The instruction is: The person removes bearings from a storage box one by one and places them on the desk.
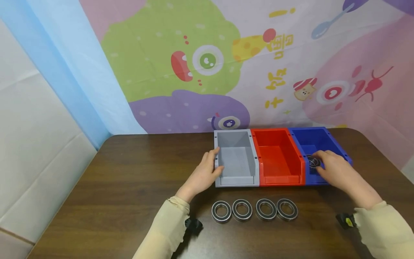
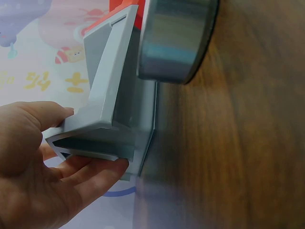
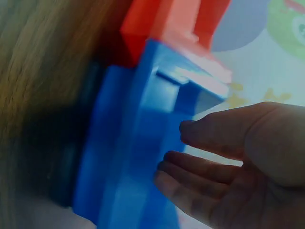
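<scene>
Three joined bins stand in a row: a grey bin (image 1: pixel 237 181), a red bin (image 1: pixel 281 180) and a blue bin (image 1: pixel 336 144). My left hand (image 1: pixel 203 174) grips the grey bin's left side wall, thumb over the rim and fingers against the outside. At the blue bin's front, my right hand (image 1: pixel 336 169) reaches in from the right. A ball bearing (image 1: pixel 312 163) shows right at its fingertips in the head view. In the right wrist view, the thumb and fingers (image 3: pixel 205 179) are apart, with no bearing visible between them.
Several more bearings (image 1: pixel 214 211) lie in a row on the brown wooden table (image 1: pixel 136 187), in front of the bins. One bearing's curved metal side (image 2: pixel 174 43) looms close in the left wrist view. A cartoon-printed cloth (image 1: pixel 155 64) hangs behind the table.
</scene>
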Available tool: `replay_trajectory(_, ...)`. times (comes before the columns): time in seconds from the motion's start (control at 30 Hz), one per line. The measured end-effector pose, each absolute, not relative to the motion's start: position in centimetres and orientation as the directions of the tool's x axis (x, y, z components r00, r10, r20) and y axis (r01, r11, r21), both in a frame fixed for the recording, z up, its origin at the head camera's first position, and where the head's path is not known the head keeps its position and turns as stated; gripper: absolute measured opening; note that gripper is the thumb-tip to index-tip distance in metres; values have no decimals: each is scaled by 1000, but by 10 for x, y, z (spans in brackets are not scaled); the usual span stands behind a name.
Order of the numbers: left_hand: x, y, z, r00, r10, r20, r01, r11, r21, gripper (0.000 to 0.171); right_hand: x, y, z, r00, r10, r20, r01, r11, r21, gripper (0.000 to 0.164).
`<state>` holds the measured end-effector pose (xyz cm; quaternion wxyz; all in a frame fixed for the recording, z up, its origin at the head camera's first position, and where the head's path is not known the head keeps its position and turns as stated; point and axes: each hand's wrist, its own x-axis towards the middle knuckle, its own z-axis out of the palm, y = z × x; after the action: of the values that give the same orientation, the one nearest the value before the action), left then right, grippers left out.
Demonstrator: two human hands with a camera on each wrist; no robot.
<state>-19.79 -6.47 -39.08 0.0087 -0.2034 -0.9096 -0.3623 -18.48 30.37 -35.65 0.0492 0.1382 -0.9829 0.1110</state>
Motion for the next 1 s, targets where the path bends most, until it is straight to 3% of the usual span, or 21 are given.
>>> replay_trajectory(0.43,-198,-63,-391,-920,360,153,365,653,663,60,-215,308,-370,-940,-340,-15,-330,923,-198,54)
replay_trajectory(1.0,-198,-65,-391,-919,364,155,370,652,662,60,-224,309,-383,-953,-301,-26,-285,925,-252,55)
